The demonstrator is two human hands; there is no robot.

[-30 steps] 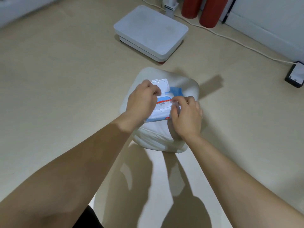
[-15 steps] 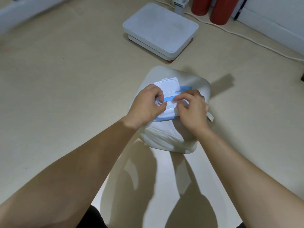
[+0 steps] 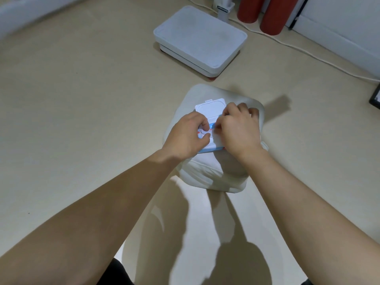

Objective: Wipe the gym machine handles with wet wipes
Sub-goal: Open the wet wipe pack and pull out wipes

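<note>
Centre frame, the wipes pack [image 3: 212, 141] lies lid-open on a cushion [image 3: 205, 171]. My left hand [image 3: 188, 135] curls round its left end; my right hand [image 3: 239, 129] pinches at the opening. Best to pin it down and pull gently.

No print on the wipes pack [image 3: 210, 109] is legible.

left forearm [image 3: 98, 206]: bare | right forearm [image 3: 308, 202]: bare | wear: 1 black garment [image 3: 116, 272] (bottom edge only)
</note>
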